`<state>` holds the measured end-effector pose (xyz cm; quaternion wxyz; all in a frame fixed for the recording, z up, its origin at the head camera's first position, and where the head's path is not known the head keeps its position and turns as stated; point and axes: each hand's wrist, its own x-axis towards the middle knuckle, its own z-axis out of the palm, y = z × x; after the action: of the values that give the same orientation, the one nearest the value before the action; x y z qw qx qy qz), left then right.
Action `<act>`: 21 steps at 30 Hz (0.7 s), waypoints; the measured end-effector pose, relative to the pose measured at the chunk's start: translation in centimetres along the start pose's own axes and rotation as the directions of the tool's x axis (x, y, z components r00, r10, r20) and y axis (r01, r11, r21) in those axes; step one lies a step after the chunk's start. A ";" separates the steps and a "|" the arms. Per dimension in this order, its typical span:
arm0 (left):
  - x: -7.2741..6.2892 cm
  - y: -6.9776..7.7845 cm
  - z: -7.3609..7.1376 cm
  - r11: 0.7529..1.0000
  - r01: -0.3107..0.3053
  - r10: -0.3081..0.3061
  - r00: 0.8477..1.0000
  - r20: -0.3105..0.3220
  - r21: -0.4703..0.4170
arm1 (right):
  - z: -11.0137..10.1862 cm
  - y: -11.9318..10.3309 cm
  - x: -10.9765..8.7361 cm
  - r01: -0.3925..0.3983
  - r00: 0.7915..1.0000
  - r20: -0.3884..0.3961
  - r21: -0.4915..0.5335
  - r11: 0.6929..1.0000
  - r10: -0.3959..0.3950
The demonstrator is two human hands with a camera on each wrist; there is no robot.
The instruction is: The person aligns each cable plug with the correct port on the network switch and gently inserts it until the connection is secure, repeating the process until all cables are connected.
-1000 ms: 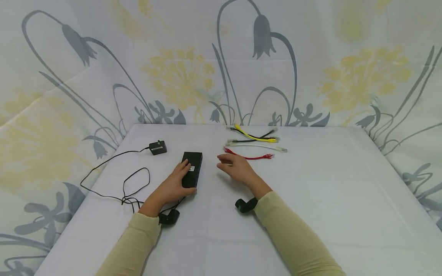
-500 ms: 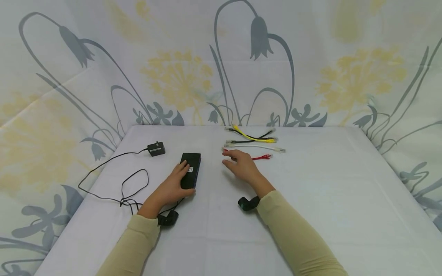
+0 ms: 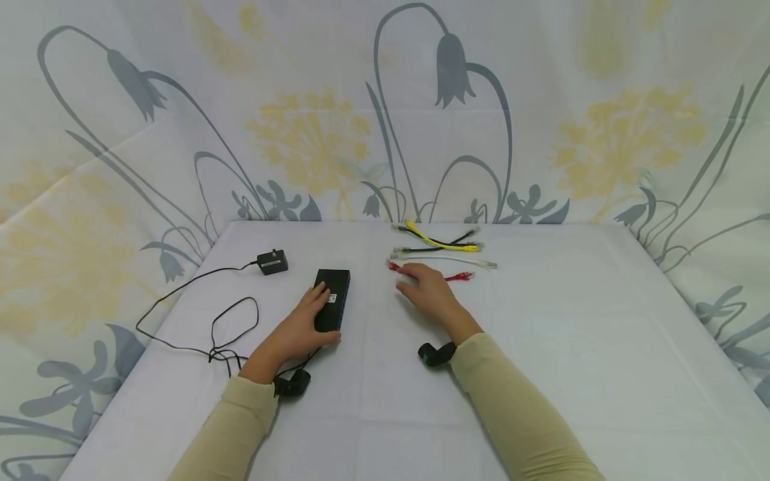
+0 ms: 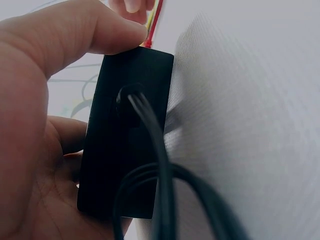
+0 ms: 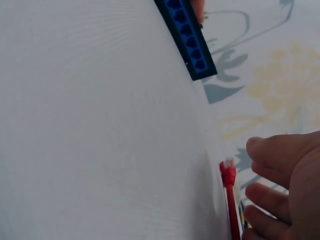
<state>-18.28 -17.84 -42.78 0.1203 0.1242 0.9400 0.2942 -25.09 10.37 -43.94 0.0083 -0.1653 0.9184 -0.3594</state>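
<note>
A black network switch (image 3: pixel 338 283) lies on the white cloth. My left hand (image 3: pixel 293 332) grips it, thumb at the near end and fingers across the top. In the right wrist view its blue ports (image 5: pixel 187 37) face sideways; in the left wrist view a black lead (image 4: pixel 155 125) is plugged into the switch's side. My right hand (image 3: pixel 428 294) hovers over a red network cable (image 3: pixel 462 276), hiding the cable's middle. Seen from the right wrist, the fingers are relaxed and apart from the cable's red plug end (image 5: pixel 228 172), holding nothing.
Behind the red cable lie a white cable (image 3: pixel 445 258), a yellow cable (image 3: pixel 442 242) and black cables (image 3: pixel 415 250), partly crossed. At left sit a power adapter (image 3: pixel 273 262) and its looped thin lead (image 3: pixel 174 284). A floral cloth hangs behind the table (image 3: pixel 571 321).
My right hand has moved a little to the right over the red cable, uncovering its left end. The left hand and the switch have stayed in place.
</note>
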 end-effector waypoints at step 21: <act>-0.2 0.1 0.1 1.000 0.003 -0.003 1.000 -0.002 -0.004 | 0.2 0.1 0.1 -0.004 0.999 0.048 -0.133 0.991 0.011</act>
<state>-18.07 -17.78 -42.73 0.1201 0.1221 0.9397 0.2962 -25.23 10.27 -44.17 0.0208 -0.1708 0.9405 -0.2932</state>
